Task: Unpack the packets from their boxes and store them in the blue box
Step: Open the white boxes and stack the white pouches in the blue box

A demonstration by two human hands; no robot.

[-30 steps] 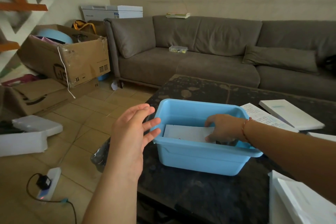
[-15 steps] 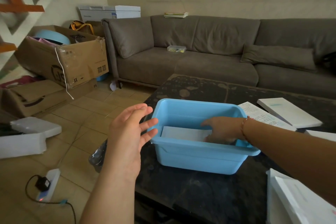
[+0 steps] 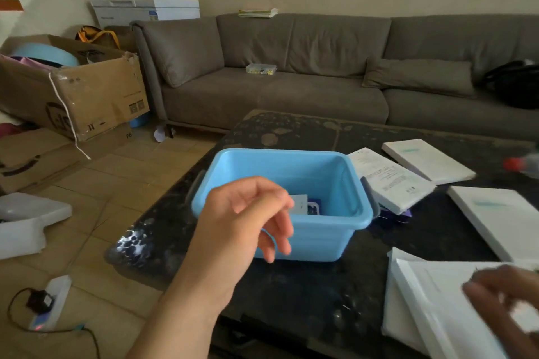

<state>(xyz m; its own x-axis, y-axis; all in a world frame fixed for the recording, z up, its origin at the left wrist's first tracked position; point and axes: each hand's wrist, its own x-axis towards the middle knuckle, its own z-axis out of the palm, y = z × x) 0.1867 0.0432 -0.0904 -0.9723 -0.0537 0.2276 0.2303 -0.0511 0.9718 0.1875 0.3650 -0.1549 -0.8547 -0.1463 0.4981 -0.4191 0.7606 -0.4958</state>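
The blue box [image 3: 318, 242] stands on the dark table [image 3: 306, 288], with a white packet [image 3: 300, 203] and something dark blue lying flat inside. My left hand [image 3: 242, 224] hovers in front of its near left wall, fingers loosely curled, holding nothing. My right hand [image 3: 501, 297] is blurred at the lower right, over a stack of white boxes [image 3: 431, 309]; its grip is unclear. More white boxes lie to the right of the blue box [image 3: 428, 160] [image 3: 495, 218], along with a printed white box or leaflet [image 3: 388, 181].
A bottle with a red cap [image 3: 522, 165] lies at the right edge. A grey sofa [image 3: 291, 90] runs behind the table. Cardboard boxes [image 3: 87, 96], white foam [image 3: 26, 221] and a power strip [image 3: 49, 303] sit on the tiled floor to the left.
My right hand came out of the blue box and swung to the white boxes at the lower right. My left hand moved right, in front of the box, and its fingers curled.
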